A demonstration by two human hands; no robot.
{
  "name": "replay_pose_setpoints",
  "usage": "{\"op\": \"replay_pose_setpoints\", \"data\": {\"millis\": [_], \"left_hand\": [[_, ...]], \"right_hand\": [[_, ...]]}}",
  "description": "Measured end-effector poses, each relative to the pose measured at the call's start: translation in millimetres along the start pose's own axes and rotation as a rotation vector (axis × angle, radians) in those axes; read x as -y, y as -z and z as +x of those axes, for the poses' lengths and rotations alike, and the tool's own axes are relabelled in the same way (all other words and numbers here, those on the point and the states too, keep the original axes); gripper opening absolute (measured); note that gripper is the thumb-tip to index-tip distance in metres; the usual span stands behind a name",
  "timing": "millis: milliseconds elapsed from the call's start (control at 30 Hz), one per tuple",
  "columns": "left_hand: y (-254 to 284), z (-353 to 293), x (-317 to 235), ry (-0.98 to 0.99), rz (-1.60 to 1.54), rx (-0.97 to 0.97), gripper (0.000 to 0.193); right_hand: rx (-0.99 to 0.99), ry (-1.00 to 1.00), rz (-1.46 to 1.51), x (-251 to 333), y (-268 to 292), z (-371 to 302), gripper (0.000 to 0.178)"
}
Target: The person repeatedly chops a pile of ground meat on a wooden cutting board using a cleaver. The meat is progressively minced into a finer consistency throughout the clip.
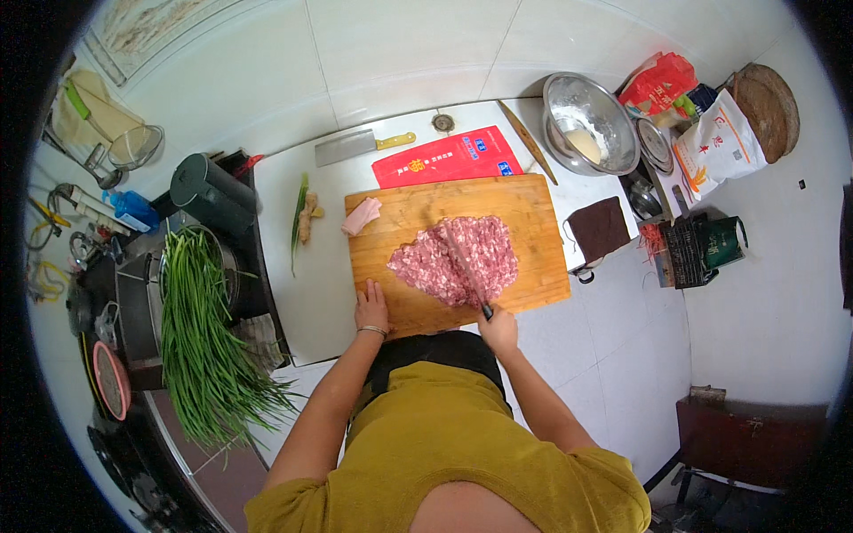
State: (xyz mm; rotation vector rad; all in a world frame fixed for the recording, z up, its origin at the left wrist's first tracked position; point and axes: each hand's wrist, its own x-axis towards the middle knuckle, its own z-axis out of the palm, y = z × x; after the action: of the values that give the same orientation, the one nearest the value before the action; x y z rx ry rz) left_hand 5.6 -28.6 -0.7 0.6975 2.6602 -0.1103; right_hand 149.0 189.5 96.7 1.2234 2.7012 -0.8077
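A wooden cutting board (542, 266) lies in front of me on the white counter. Spread over its middle is a mound of minced meat (418, 264), pink with white flecks. My right hand (499, 330) is closed round the black handle of a kitchen knife (464, 263), whose blade lies across the mince, pointing away from me. At the board's near left corner my left hand (371, 308) rests flat with its fingers stretched out, holding nothing. A pale pink piece (362, 216), of a kind I cannot make out, sits at the board's far left corner.
Behind the board lie a red packet (444, 160) and a cleaver (348, 147). Ginger (307, 218) and a scallion (298, 222) are to the left, beyond them a heap of green chives (195, 338). A steel bowl with dough (583, 146) and a dark cloth (599, 229) stand right.
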Motion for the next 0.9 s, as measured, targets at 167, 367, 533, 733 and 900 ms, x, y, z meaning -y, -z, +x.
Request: {"op": "replay_pose_setpoints", "data": {"millis": [167, 367, 533, 733, 900], "left_hand": [[21, -8, 6, -0.019, -0.101, 0.072, 0.112], [20, -19, 19, -0.08, -0.186, 0.033, 0.104], [30, -16, 23, -0.094, -0.128, 0.162, 0.102], [24, -17, 22, -0.113, -0.156, 0.056, 0.105], [26, -16, 23, -0.101, -0.175, 0.114, 0.108]], "right_hand": [[0.081, 0.199, -0.154, 23, -38, -34, 0.026], [0.037, 0.226, -0.186, 36, -101, -51, 0.029], [-0.148, 0.22, -0.307, 29, -146, -57, 0.026], [-0.276, 0.166, -0.444, 19, -164, -45, 0.022], [-0.15, 0.042, -0.405, 30, -144, -32, 0.014]]}}
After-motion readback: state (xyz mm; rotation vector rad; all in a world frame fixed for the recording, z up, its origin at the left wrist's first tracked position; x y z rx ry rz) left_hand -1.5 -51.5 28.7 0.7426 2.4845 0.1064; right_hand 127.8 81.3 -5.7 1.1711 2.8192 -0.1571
